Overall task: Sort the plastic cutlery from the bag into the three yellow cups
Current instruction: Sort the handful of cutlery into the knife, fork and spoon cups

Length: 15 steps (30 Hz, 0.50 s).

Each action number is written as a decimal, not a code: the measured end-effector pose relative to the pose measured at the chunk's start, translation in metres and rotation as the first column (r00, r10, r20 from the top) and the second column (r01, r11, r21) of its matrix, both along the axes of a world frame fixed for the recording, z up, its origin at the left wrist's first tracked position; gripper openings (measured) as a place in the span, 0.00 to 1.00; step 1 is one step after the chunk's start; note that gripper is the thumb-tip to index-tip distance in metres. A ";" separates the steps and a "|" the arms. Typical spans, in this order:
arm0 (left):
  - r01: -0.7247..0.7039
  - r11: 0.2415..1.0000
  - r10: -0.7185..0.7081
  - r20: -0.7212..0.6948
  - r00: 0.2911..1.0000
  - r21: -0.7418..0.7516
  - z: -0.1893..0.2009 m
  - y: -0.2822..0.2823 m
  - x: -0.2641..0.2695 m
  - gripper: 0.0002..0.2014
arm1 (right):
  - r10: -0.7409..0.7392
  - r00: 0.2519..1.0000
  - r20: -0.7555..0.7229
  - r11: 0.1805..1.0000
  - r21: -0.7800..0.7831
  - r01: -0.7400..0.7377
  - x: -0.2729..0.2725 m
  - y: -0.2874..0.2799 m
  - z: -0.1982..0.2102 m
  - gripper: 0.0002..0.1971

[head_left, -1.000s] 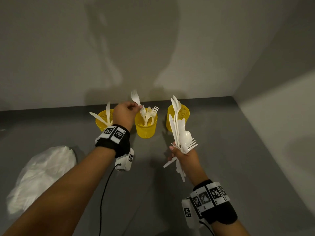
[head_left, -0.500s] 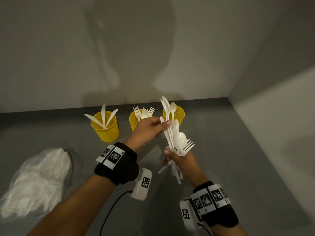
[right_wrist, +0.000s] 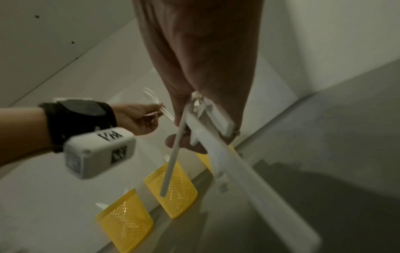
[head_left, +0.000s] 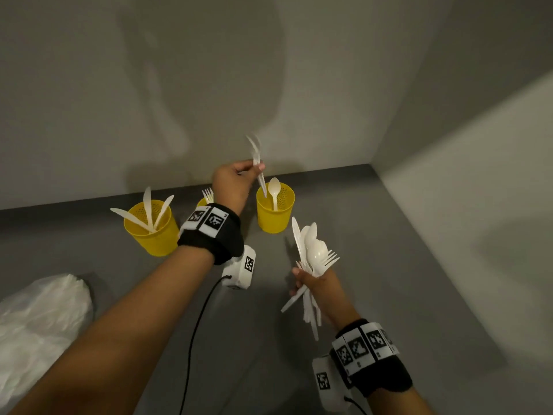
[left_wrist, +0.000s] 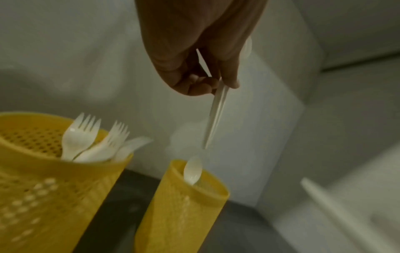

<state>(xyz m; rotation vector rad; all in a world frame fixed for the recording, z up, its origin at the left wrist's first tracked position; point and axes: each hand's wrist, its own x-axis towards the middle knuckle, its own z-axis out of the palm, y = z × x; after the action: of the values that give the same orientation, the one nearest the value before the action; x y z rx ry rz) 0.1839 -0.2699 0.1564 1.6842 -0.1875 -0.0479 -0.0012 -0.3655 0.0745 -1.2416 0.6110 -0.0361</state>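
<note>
Three yellow mesh cups stand by the back wall. The left cup holds knives. The middle cup holds forks and is mostly hidden behind my left wrist in the head view. The right cup holds one spoon. My left hand pinches thin white cutlery just above the right cup, handle ends down. It is blurred, so I cannot tell its kind. My right hand grips a mixed cutlery bundle in front of that cup.
A crumpled clear plastic bag lies on the grey surface at the near left. Walls close the back and the right side, meeting in a corner behind the right cup. A black cable hangs from my left wrist camera.
My left hand dropped a fork into the middle cup, came back to the bundle, pulled cutlery from it, and carried it up over the right cup. The right hand stayed roughly in place.
</note>
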 end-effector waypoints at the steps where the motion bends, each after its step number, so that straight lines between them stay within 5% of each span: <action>1: 0.009 0.998 -0.009 -0.004 1.000 0.062 -0.009 -0.009 0.003 0.13 | -0.029 1.000 0.000 1.000 -0.001 0.029 0.000 -0.004 0.000 0.08; 10: 0.113 0.908 -0.099 -0.056 0.993 0.404 -0.062 -0.026 0.004 0.25 | -0.003 0.998 0.070 0.992 0.125 -0.005 0.001 -0.014 0.000 0.03; 12: 0.084 0.915 -0.084 -0.016 0.996 0.395 -0.058 -0.017 -0.006 0.25 | 0.011 0.994 0.107 0.988 0.155 -0.027 0.000 -0.014 0.001 0.02; 15: 0.141 0.952 -0.134 -0.044 0.990 0.271 -0.042 0.000 -0.035 0.13 | -0.001 0.990 0.141 0.976 0.214 -0.029 0.005 -0.014 0.001 0.01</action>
<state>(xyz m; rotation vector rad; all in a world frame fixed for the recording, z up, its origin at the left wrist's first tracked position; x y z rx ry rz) 0.1491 -0.2695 0.1139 1.9435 -0.2902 -0.2083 0.0035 -0.3800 0.0757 -1.0228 0.4703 -0.0440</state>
